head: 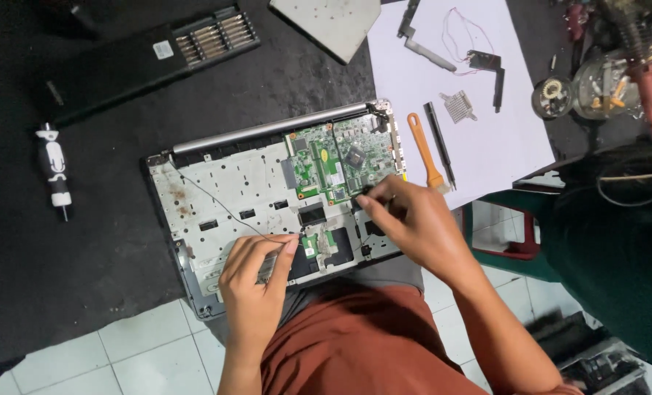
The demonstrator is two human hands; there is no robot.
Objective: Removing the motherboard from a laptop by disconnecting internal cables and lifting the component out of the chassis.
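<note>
Left hand near edge, fingers curled, pinching thin wire, keeps it off frame | right hand fingertips closed on small part at green board's near edge | opened laptop chassis on lap | orange brush far right on paper

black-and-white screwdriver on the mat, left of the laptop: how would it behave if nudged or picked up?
The screwdriver looks round-bodied and lies flat, apart from the opened laptop base, so a sideways nudge would probably roll it, though the dark mat may damp that. It seems stiff and light. The thin tip looks like the part likeliest to bend.
</note>
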